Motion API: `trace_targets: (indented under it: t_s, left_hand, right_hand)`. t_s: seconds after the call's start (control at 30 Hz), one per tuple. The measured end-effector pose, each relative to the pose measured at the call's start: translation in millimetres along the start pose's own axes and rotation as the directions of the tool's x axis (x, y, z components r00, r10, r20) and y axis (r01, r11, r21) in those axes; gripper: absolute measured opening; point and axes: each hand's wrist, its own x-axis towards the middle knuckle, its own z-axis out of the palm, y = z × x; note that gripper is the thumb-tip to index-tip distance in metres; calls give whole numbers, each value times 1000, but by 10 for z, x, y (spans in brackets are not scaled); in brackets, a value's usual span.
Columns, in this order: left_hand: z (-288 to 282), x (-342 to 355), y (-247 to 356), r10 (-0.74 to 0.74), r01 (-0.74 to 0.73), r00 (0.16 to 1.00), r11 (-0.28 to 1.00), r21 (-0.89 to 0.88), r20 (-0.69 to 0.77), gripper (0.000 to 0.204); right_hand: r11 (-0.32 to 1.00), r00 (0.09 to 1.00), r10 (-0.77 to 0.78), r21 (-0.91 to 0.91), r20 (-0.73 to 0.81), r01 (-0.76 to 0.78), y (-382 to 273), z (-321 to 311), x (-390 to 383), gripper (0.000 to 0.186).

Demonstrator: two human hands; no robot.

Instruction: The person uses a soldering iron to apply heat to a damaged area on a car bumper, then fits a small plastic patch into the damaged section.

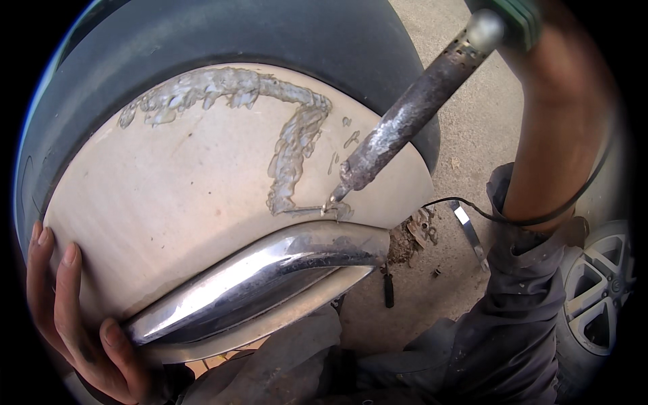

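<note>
A broad, pale beige panel (196, 175) fills the middle, smooth and gently domed, its top edge a wide arc and its face flecked with dark specks. Behind it curves a dark grey piece (297, 34), matte and rounded. Gritty, pale ground (459, 142) shows to the right, and creased dark clothing (516, 297) lies along the bottom.

Along the panel's lower edge runs a trim (256, 260), polished, mirror-bright and bowed around a dark slot. At the far right stands a wheel (611, 282) with metallic spokes.

The iron (412, 115) slants down from the upper right: a scorched, crusted barrel, pierced with holes near its green handle. Its thin tip is at the panel, just above the trim. The right hand (543, 34) has hold of the handle; blur hides how its fingers close. The left hand (77, 324) is loosely open, fingers apart and slightly bent, fingertips and thumb against the panel's left end.

A lumpy grey bead (293, 152) follows the top arc, then bends down toward the tip, glossy and ridged.

A slim black cord (533, 223) crosses the right forearm. Below lie crumbly debris (418, 233), a flat shiny strip (469, 233) and a small black tool (388, 289).
</note>
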Motion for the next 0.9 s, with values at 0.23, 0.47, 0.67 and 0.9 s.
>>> trace_targets:
  t_s: [0.23,0.47,0.67,0.9]
  left_hand:
    - [-7,3,3,-7,7,1000,1000,3,0,47]
    - [-2,1,1,-1,1,1000,1000,17,-3,47]
    - [23,-1,-4,0,0,1000,1000,1,-9,47]
    - [-31,5,-21,15,-14,1000,1000,17,-11,47]
  right_hand:
    - [1000,1000,1,-2,0,-1,-4,4,-5,28]
    - [1000,1000,0,-4,2,0,-14,19,-11,29]
    - [1000,1000,-2,-7,2,2,-11,24,-4,29]
    - [1000,1000,-5,-25,7,6,-77,86,4,30]
